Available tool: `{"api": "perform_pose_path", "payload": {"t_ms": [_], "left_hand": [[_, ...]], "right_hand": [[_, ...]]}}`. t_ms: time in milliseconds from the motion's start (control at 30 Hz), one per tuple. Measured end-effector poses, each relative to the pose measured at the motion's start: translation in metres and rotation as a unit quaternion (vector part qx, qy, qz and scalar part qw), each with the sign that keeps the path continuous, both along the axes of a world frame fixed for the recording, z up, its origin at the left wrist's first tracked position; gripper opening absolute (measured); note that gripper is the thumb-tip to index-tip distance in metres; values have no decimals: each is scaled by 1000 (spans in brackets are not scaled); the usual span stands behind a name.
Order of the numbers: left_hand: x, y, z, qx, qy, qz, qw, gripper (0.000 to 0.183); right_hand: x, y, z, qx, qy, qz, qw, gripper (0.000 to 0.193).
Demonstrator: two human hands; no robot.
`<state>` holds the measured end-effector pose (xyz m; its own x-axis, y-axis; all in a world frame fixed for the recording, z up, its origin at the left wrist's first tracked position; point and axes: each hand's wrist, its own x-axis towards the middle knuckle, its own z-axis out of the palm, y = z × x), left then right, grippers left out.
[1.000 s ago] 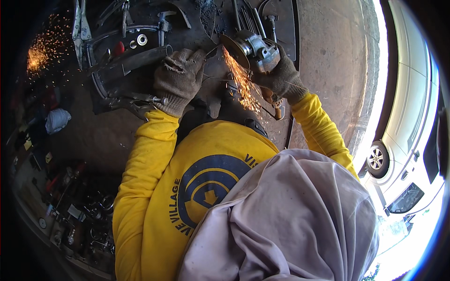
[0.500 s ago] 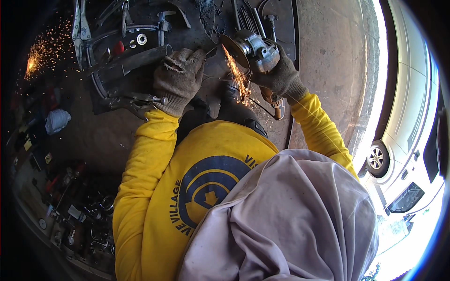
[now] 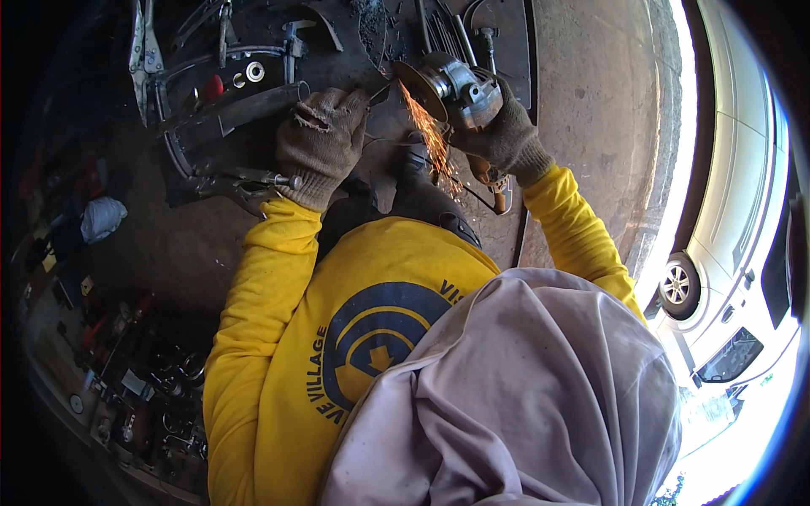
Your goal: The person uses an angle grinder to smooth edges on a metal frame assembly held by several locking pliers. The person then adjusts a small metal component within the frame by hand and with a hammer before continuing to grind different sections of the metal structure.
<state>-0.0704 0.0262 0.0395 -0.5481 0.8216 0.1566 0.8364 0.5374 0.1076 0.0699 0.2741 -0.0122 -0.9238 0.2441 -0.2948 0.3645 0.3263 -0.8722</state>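
Note:
My right hand (image 3: 508, 135), in a brown knit glove, is closed round an angle grinder (image 3: 471, 94). Its round disc (image 3: 419, 93) meets the end of a small dark metal piece (image 3: 380, 94), and orange sparks (image 3: 429, 135) stream down toward my shoe. Closed on the other end of that piece is my left hand (image 3: 321, 143), whose glove is torn across the back. The fingertips of my left hand are partly hidden. Just left of it lies a dark metal tube (image 3: 253, 110) beside a curved metal frame (image 3: 173, 143).
Locking pliers (image 3: 145, 55) and clamps (image 3: 291, 42) grip the frame. Metal rings (image 3: 255, 71) lie inside it. A hammer (image 3: 488, 42) and rods rest behind the grinder. Metal parts crowd the lower left, near a whitish bundle (image 3: 103, 218). A light-coloured vehicle (image 3: 734, 194) stands at right.
The shower of sparks at the far left is gone. Sparks under the disc now reach a little lower. Both hands stay almost where they were.

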Motion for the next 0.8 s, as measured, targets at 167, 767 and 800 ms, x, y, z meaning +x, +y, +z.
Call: {"api": "perform_pose_path", "payload": {"t_ms": [167,767,800], "left_hand": [[0,1,1,-1,2,0,1000,25],[-1,0,-2,1,-13,5,1000,28],[-1,-1,-2,0,-9,5,1000,28]], "right_hand": [[0,2,-2,19,6,19,1000,104],[-2,2,8,28,-9,25,999,103],[-2,2,7,29,-9,25,999,103]]}}
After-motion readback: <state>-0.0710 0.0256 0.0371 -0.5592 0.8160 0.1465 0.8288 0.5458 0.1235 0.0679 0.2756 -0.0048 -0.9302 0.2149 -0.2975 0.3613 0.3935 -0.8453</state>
